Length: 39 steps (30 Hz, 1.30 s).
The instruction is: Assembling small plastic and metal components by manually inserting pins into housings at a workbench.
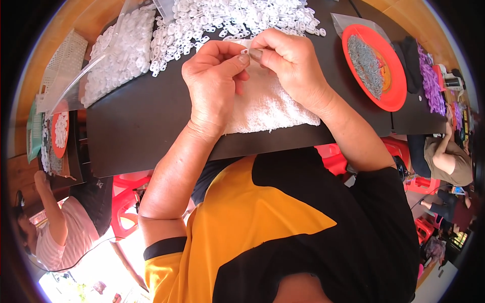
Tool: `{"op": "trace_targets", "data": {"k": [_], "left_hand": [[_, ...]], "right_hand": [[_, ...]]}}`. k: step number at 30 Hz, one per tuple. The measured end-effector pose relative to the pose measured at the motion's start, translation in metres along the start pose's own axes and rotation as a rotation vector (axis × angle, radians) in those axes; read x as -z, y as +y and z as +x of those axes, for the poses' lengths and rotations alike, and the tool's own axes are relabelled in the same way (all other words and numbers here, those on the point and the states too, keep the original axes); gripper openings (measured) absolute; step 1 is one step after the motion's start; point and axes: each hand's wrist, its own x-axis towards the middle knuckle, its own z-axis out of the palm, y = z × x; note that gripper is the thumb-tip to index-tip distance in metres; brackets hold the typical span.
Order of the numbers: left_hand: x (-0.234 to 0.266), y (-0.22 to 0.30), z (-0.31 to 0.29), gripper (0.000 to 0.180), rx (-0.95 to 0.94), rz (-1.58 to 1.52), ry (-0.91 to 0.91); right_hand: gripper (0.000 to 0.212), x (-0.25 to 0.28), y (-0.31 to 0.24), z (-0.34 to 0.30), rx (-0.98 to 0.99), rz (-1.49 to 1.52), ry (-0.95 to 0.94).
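Both hands meet above a folded white cloth (275,108) at the table's near side. Between the thumb and index finger of my left hand (212,76) is a small white plastic piece (244,51), mostly covered by the fingertips. My right hand (293,63) is closed in a pinch right beside it, thumb against index finger. Whatever sits in that right pinch is hidden. Just beyond the hands spreads a heap of small white oval plastic pieces (227,15) with holes in them.
A clear plastic bag (118,58) full of white pieces lies at the left. On the right, a red plate (396,93) carries many small grey metal parts (365,65). Purple pieces (430,83) lie farther right. Other people sit at both sides, near red plastic stools (125,199).
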Motion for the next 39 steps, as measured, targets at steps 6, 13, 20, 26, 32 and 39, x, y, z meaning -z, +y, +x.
{"op": "trace_targets", "data": {"k": [6,13,20,26,32,39], "left_hand": [[-0.001,0.001,0.0,0.004,-0.007,0.008,0.041],[0.002,0.003,0.004,0.005,0.048,-0.082,-0.003],[0.003,0.005,0.007,0.011,0.099,-0.102,-0.018],[0.003,0.005,0.006,0.011,0.1,-0.112,-0.029],[0.001,0.002,0.003,0.007,0.067,-0.082,0.0],[-0.003,0.001,0.001,0.004,0.007,-0.006,0.057]], "right_hand": [[0.008,-0.006,-0.006,-0.001,-0.241,0.214,0.0],[0.009,0.002,0.001,0.002,-0.135,0.105,-0.004],[0.011,0.009,0.005,0.007,0.103,-0.058,0.05],[0.013,0.009,0.007,0.006,0.202,-0.148,0.007],[0.007,-0.001,0.005,0.001,0.121,-0.111,0.039],[0.004,-0.006,-0.002,0.0,-0.283,0.228,0.008]]}}
